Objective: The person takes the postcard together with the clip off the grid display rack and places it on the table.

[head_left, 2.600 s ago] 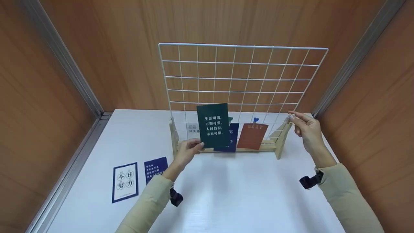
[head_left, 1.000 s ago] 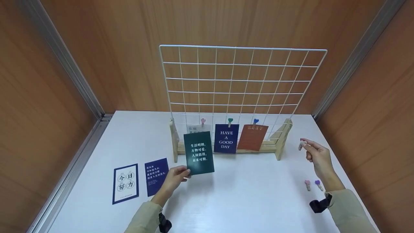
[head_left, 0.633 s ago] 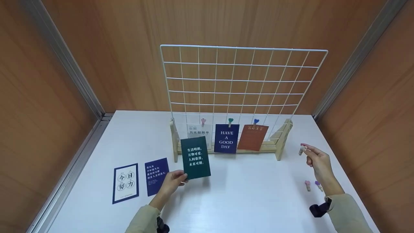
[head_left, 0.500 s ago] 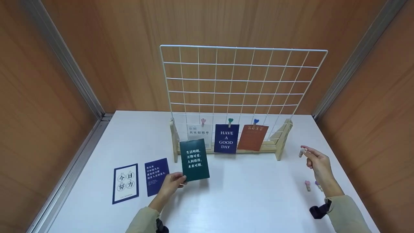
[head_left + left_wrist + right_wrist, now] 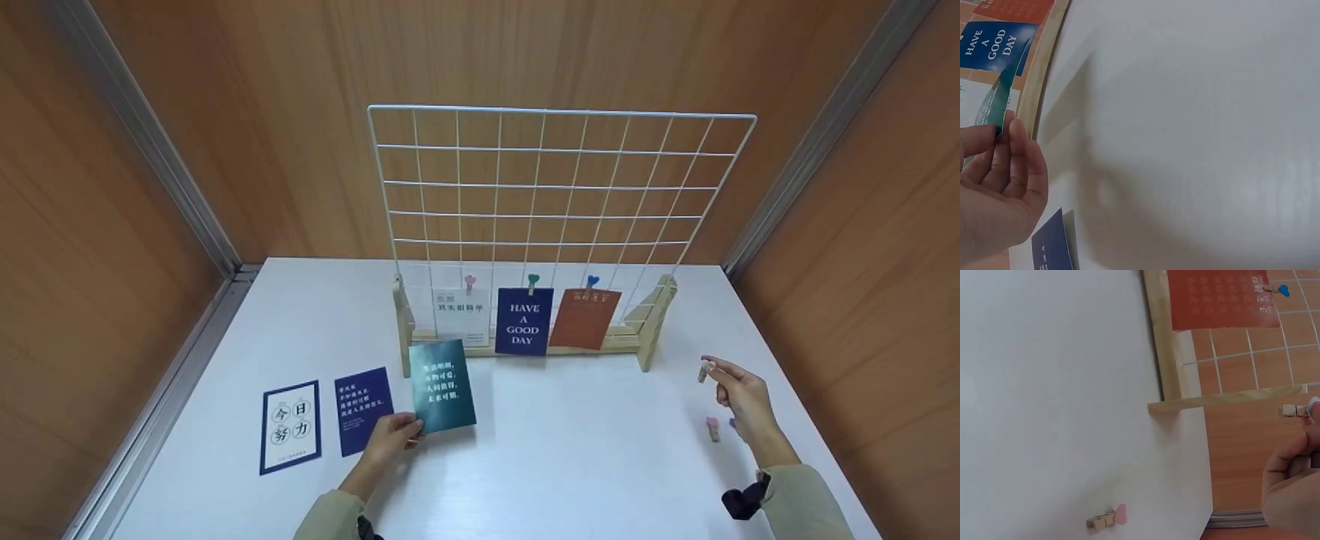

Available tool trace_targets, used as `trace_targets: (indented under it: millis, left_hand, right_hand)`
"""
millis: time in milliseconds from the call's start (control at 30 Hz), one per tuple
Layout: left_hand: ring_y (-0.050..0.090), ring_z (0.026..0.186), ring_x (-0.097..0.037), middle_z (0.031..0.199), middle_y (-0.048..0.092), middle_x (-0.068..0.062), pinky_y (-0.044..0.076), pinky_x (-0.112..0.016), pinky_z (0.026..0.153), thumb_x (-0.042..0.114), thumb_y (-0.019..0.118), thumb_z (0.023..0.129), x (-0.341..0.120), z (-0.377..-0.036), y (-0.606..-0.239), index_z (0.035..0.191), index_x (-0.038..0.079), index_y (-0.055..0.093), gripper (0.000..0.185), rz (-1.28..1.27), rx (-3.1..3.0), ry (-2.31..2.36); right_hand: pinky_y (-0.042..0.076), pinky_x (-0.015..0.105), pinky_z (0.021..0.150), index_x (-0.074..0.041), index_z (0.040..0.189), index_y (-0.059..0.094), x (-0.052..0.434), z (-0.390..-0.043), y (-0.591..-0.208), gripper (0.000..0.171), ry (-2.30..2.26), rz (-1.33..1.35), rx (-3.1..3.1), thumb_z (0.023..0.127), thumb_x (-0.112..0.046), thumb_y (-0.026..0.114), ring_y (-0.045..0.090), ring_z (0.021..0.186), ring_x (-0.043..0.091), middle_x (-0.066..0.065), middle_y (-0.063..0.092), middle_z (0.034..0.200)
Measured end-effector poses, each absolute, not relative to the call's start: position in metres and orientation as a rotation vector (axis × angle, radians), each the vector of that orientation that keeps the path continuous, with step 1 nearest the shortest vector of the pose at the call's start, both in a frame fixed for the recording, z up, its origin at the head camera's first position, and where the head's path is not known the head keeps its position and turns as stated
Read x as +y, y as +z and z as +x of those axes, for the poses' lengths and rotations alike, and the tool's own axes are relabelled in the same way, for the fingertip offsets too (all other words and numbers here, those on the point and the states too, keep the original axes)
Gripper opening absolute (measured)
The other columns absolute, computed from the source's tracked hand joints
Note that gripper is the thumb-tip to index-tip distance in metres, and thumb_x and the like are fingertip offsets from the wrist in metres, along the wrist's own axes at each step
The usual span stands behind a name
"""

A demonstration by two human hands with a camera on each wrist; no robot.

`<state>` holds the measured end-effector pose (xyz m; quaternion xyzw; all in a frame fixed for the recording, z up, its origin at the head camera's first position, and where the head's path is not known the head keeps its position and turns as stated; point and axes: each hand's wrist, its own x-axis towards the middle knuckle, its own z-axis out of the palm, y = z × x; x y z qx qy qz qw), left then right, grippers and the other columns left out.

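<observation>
My left hand (image 5: 391, 439) pinches a dark green card (image 5: 442, 386) with white writing by its lower left corner, tilted up in front of the grid stand. In the left wrist view, the green card (image 5: 997, 101) shows nearly edge-on between thumb and fingers. Off to the right, my right hand (image 5: 746, 401) holds a small wooden clothespin (image 5: 1293, 410) with a whitish top between thumb and forefinger. A white card (image 5: 461, 322), a blue "HAVE A GOOD DAY" card (image 5: 524, 322) and a red card (image 5: 586, 320) hang along the grid's bottom, each under a heart-topped clothespin.
The white wire grid (image 5: 562, 152) stands in a wooden base (image 5: 651, 326) near the back wall. Two cards, one white with a blue border (image 5: 291, 427) and one blue (image 5: 363, 409), lie at left. A pink clothespin (image 5: 713, 429) and a partly hidden purple one (image 5: 733, 424) lie by my right wrist.
My left hand has drawn the green card down and left from the grid, uncovering the white and blue cards. My right hand, still holding its clothespin, has come down from the stand's right end.
</observation>
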<state>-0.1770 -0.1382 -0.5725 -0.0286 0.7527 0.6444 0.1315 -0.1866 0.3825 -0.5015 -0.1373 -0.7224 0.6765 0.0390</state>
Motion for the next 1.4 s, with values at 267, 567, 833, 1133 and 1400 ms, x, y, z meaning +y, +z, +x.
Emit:
trace_targets:
  millis: [267,567,833,1133,1400]
  left_hand:
    - [0.055,0.076,-0.022,0.082,0.060,-0.012,0.047,-0.036,0.069,0.006,0.050,0.088,-0.141,-0.172,-0.577,0.095,-0.010,0.058,0.019,-0.151,2.211,1.792]
    - [0.055,0.068,-0.020,0.077,0.059,-0.012,0.047,-0.033,0.061,0.004,0.048,0.088,-0.143,-0.169,-0.580,0.089,-0.010,0.058,0.017,-0.159,2.252,1.754]
    - [0.056,0.067,-0.019,0.075,0.060,-0.012,0.047,-0.032,0.060,0.003,0.048,0.088,-0.146,-0.168,-0.585,0.090,-0.010,0.058,0.017,-0.177,2.247,1.759]
    - [0.056,0.065,-0.016,0.074,0.060,-0.009,0.046,-0.028,0.057,0.004,0.049,0.088,-0.145,-0.168,-0.591,0.095,-0.010,0.058,0.018,-0.225,2.228,1.726]
    - [0.055,0.062,-0.015,0.070,0.059,-0.008,0.046,-0.027,0.056,0.003,0.050,0.087,-0.144,-0.168,-0.593,0.091,-0.010,0.059,0.016,-0.290,2.214,1.696]
  right_hand:
    - [0.035,0.018,0.044,-0.017,0.096,0.067,0.388,-0.177,-0.523,0.014,2.041,-0.521,-2.303,0.086,-0.023,0.058,0.038,0.047,0.004,-0.006,0.043,0.057]
    - [0.043,0.020,0.051,0.000,0.112,0.057,0.394,-0.172,-0.544,0.038,1.991,-0.601,-2.411,0.084,-0.024,0.060,0.045,0.053,0.005,-0.003,0.049,0.066]
    - [0.040,0.018,0.048,0.005,0.112,0.056,0.397,-0.170,-0.565,0.033,2.005,-0.595,-2.440,0.087,-0.016,0.056,0.042,0.053,0.004,-0.002,0.049,0.068]
    - [0.036,0.017,0.044,0.009,0.116,0.051,0.397,-0.165,-0.577,0.037,1.950,-0.630,-2.493,0.087,-0.015,0.055,0.039,0.048,0.003,-0.003,0.047,0.060]
    - [0.033,0.016,0.042,0.009,0.116,0.051,0.397,-0.161,-0.585,0.037,1.926,-0.656,-2.510,0.087,-0.014,0.054,0.037,0.046,0.003,-0.005,0.045,0.056]
